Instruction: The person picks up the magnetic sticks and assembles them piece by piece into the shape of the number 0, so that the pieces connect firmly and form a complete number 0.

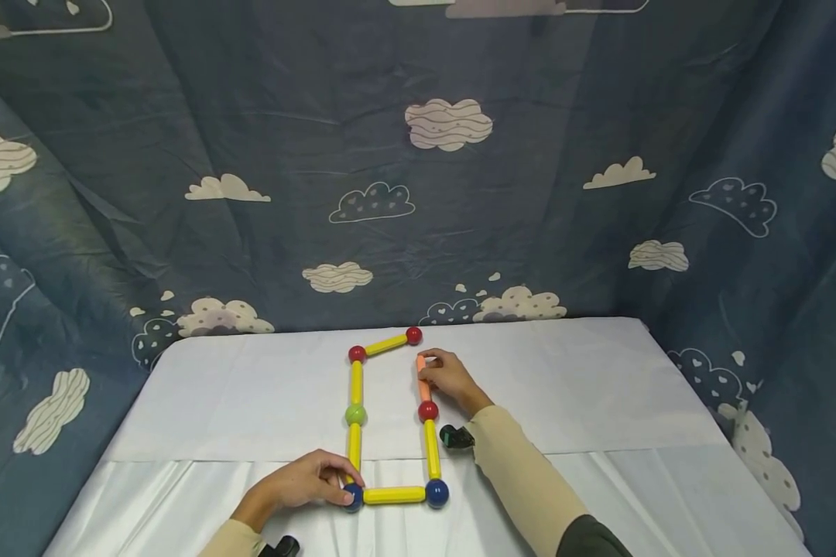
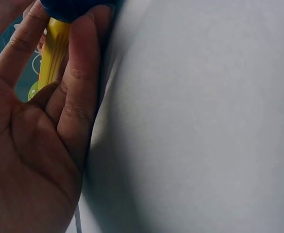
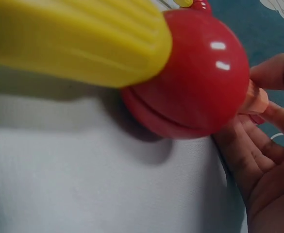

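On the white cloth, ball-and-rod toy pieces form a tall frame with a gap at its far right corner. My left hand (image 1: 298, 481) holds the near-left blue ball (image 1: 353, 507) between thumb and fingers. A yellow rod (image 1: 393, 495) runs from it to another blue ball (image 1: 436, 493). My right hand (image 1: 454, 377) pinches an orange rod (image 1: 425, 393), whose near end meets a red ball (image 1: 428, 411). In the right wrist view that red ball (image 3: 195, 73) fills the middle, joined to a yellow rod (image 3: 78, 41). The orange rod's far end is apart from the far red ball (image 1: 414, 336).
A green ball (image 1: 356, 414) sits midway along the left side, and a red ball (image 1: 357, 353) marks the far-left corner. Dark wrist cameras (image 1: 456, 437) ride on both wrists. A dark cloud-print curtain (image 1: 390, 155) hangs behind the table (image 1: 585, 387).
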The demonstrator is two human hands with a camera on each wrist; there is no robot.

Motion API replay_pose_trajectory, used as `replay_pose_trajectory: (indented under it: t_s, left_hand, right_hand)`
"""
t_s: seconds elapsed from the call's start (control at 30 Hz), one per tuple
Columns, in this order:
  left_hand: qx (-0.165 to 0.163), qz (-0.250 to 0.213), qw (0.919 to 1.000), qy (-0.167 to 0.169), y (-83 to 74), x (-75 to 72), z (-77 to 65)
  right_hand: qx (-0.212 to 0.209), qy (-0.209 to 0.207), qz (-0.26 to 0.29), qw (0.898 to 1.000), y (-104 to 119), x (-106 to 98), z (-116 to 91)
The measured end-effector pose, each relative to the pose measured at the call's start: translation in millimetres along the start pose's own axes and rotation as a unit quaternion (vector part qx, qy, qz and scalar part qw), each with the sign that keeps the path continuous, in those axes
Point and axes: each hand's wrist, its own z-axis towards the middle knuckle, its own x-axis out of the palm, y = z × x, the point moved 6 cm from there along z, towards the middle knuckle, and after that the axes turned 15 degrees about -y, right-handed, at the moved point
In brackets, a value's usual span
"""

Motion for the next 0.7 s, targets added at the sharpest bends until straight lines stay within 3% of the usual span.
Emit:
replay_pose_trajectory:
  t_s: [0.13,0.4,0.7]
  left_hand:
    - [-0.007,-0.003,0.9999,-0.007,1.6,-0.2,0.4]
    - [0.006,0.016,0.9996,-0.022,6.3,-3.6,-2.8]
    - [0.024,0.017,0.9994,-0.017,3.7,-5.3,0.6]
  right_hand:
    - [-0.017,-0.013,-0.020,1.000,4.9,-1.9,1.9]
    - [-0.036,-0.018,-0.009,0.999,12.6,-5.1,13.1]
    - [-0.080,-0.032,-0.077,0.993,36.9,-5.2,32.8]
